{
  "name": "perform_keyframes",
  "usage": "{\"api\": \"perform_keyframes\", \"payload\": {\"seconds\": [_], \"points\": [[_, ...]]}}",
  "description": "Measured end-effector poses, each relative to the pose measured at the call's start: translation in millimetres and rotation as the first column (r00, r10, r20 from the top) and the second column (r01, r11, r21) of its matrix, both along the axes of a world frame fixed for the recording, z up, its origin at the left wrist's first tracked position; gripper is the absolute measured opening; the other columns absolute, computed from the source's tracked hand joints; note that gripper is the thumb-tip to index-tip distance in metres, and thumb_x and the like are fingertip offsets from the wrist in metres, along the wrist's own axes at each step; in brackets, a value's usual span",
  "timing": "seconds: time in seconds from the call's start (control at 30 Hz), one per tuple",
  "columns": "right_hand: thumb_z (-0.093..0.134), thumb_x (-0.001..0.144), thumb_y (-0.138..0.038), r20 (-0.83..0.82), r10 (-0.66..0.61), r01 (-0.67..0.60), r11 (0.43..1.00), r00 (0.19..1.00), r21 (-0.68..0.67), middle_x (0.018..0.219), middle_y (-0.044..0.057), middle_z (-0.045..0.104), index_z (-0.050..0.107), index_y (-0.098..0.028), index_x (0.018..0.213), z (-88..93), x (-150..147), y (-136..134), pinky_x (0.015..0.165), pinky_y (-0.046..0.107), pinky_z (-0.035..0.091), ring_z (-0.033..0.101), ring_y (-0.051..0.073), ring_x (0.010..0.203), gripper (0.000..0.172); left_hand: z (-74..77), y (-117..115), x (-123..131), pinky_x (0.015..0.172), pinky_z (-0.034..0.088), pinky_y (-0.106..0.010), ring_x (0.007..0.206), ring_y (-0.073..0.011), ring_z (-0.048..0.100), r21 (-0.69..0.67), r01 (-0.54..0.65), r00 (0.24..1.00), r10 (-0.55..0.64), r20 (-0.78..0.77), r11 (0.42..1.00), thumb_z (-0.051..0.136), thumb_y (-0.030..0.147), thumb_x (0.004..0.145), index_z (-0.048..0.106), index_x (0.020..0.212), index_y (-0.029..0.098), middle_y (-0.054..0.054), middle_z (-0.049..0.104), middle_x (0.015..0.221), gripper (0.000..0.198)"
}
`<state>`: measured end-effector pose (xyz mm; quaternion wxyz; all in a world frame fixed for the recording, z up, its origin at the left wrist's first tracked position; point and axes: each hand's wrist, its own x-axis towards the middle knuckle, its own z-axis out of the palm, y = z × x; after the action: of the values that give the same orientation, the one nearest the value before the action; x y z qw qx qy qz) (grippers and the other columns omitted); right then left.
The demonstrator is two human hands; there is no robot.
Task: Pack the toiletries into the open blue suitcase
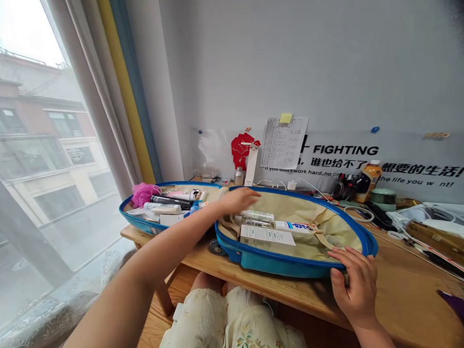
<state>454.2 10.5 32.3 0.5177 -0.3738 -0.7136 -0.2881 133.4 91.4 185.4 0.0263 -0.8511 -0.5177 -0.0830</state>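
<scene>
On the wooden desk [399, 295] lies one blue suitcase [282, 261], opened in two halves; the shell seems stiff and light, best held at its rim. The right hand [354, 281] rests on the near rim, fingers spread. The left hand [239, 199] reaches flat over one box [267, 236] and three tubes [257, 215], probably light and slippery.
</scene>
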Motion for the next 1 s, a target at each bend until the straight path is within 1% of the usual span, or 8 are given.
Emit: {"api": "perform_keyframes", "payload": {"seconds": [0.1, 0.2, 0.3, 0.4, 0.57, 0.77, 0.9, 1.0], "points": [[0.041, 0.094, -0.034, 0.001, 0.006, -0.006, 1.0, 1.0, 0.004, 0.099, 0.009, 0.068, 0.06, -0.021, 0.104, 0.4, -0.3, -0.3, 0.106, 0.049, 0.032, 0.059, 0.027, 0.109, 0.025, 14.4, 5.6, -68.0, 0.106, 0.039, -0.03, 0.126, -0.0185, 0.051, 0.076, -0.251, 0.966, 0.255, -0.038, 0.965, 0.018, 0.028, 0.101, 0.048, 0.138, 0.024, -0.006, 0.053, 0.14, 0.048], [0.041, 0.094, -0.035, -0.009, 0.007, -0.007, 1.0, 1.0, 0.003, 0.098, 0.009, 0.067, 0.06, -0.021, 0.104, 1.0, -0.9, -0.5, 0.105, 0.049, 0.033, 0.059, 0.027, 0.108, 0.025, 15.4, 4.0, -140.5, 0.103, 0.042, -0.041, 0.124, -0.0268, 0.053, 0.092, -0.442, 0.883, 0.451, -0.13, 0.892, 0.032, 0.019, 0.094, 0.054, 0.132, 0.021, -0.013, 0.056, 0.134, 0.045], [0.041, 0.094, -0.036, -0.015, -0.006, 0.006, 1.0, 1.0, -0.014, 0.097, 0.009, 0.067, 0.06, -0.022, 0.104, 0.4, -0.5, -0.6, 0.106, 0.049, 0.032, 0.06, 0.027, 0.108, 0.026, 7.8, -4.3, -197.3, 0.103, 0.041, -0.045, 0.126, -0.0307, 0.052, 0.082, -0.547, 0.798, 0.548, -0.251, 0.833, 0.048, 0.016, 0.085, 0.061, 0.124, 0.022, -0.015, 0.059, 0.131, 0.042], [0.04, 0.094, -0.037, -0.02, -0.026, 0.025, 0.999, 0.999, -0.035, 0.098, 0.008, 0.067, 0.061, -0.022, 0.103, -0.6, -0.3, -0.8, 0.106, 0.048, 0.032, 0.06, 0.027, 0.108, 0.027, -2.1, -10.3, -232.2, 0.102, 0.041, -0.048, 0.124, -0.0333, 0.053, 0.059, -0.597, 0.738, 0.577, -0.35, 0.8, 0.056, 0.02, 0.08, 0.064, 0.121, 0.02, -0.019, 0.06, 0.129, 0.042], [0.04, 0.094, -0.035, -0.03, -0.017, 0.017, 1.0, 0.999, -0.008, 0.097, 0.008, 0.068, 0.061, -0.022, 0.103, 0.4, -2.9, -1.5, 0.106, 0.048, 0.032, 0.06, 0.026, 0.107, 0.026, -14.5, -2.9, -255.2, 0.102, 0.041, -0.043, 0.126, -0.0304, 0.052, 0.01, -0.59, 0.722, 0.533, -0.441, 0.808, 0.062, 0.024, 0.074, 0.062, 0.123, 0.028, -0.012, 0.06, 0.135, 0.049], [0.042, 0.093, -0.035, -0.041, 0.01, -0.01, 1.0, 0.999, 0.0, 0.098, 0.008, 0.068, 0.062, -0.022, 0.1, 2.7, -4.5, -2.1, 0.105, 0.048, 0.032, 0.06, 0.026, 0.108, 0.024, -19.9, 15.6, -253.8, 0.103, 0.039, -0.035, 0.125, -0.0253, 0.054, -0.013, -0.549, 0.741, 0.479, -0.472, 0.836, 0.062, 0.019, 0.076, 0.063, 0.121, 0.029, -0.009, 0.062, 0.133, 0.046], [0.042, 0.093, -0.034, -0.034, 0.0, 0.0, 1.0, 0.999, 0.001, 0.098, 0.008, 0.068, 0.061, -0.022, 0.102, 3.0, -4.2, -2.8, 0.105, 0.048, 0.033, 0.06, 0.026, 0.108, 0.024, -15.2, 15.2, -249.8, 0.097, 0.044, -0.034, 0.119, -0.0266, 0.058, 0.001, -0.552, 0.731, 0.484, -0.481, 0.834, 0.066, 0.018, 0.073, 0.063, 0.119, 0.026, -0.012, 0.066, 0.125, 0.047], [0.041, 0.093, -0.034, -0.024, -0.007, 0.007, 1.0, 1.0, 0.001, 0.099, 0.008, 0.068, 0.061, -0.023, 0.103, 2.3, -3.9, -3.0, 0.106, 0.048, 0.032, 0.059, 0.026, 0.109, 0.024, -4.0, 6.3, -250.4, 0.094, 0.046, -0.037, 0.119, -0.0287, 0.058, 0.035, -0.541, 0.731, 0.49, -0.475, 0.84, 0.066, 0.022, 0.074, 0.058, 0.124, 0.025, -0.013, 0.065, 0.124, 0.051]]}}
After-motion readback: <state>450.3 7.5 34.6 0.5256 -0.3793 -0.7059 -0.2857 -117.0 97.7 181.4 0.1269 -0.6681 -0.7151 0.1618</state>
